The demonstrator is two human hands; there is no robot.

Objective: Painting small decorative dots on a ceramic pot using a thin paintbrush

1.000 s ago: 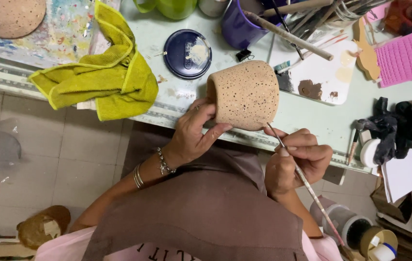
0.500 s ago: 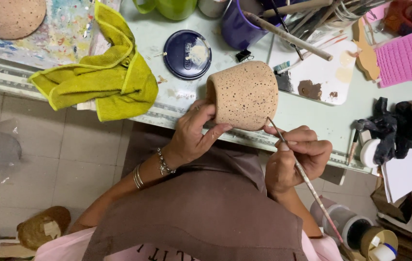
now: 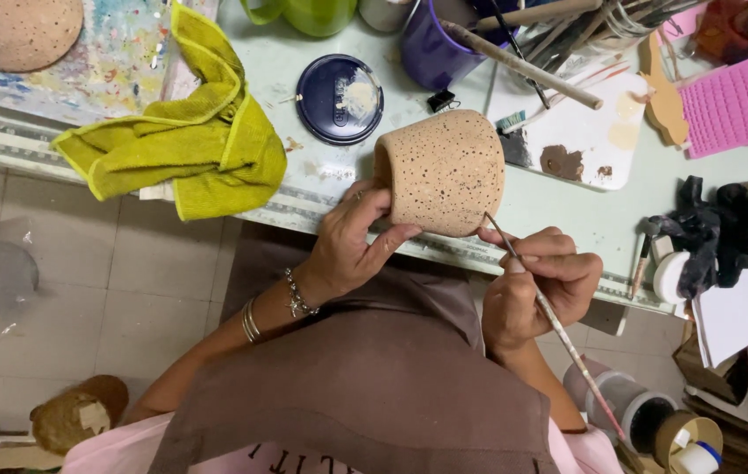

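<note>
While the left hand (image 3: 352, 241) grips the speckled tan clay pot (image 3: 442, 171) by its open rim, thumb along the outer wall and fingers curled inside the mouth, the pot lies on its side over the near edge of the pale green counter (image 3: 558, 202), base pointing right. Right hand (image 3: 540, 285) is pinched shut on a thin long-handled paintbrush (image 3: 542, 303), fingers pressed together around the shaft; brush tip touches the pot's lower right wall, handle runs down and right past the wrist. Silver bracelets (image 3: 273, 307) sit on the left wrist. Brown apron (image 3: 365, 386) covers the person's lap below both hands.

On the counter, left of the pot: crumpled yellow-green cloth (image 3: 181, 145) hanging over the counter edge. Just behind the pot: round dark blue lid (image 3: 339, 98) with a pale smear in it. Right of the pot: white palette board (image 3: 580, 132) with brown paint blotches. Behind that, purple cup (image 3: 431, 44) with a wooden stick leaning out. Far right: pink textured mat (image 3: 738, 101) and black crumpled rag (image 3: 712, 228). Top left: second speckled tan clay piece (image 3: 14, 31), well apart, on a paint-spattered sheet (image 3: 115, 66). Grey tiled floor (image 3: 84, 290) shows at left.
</note>
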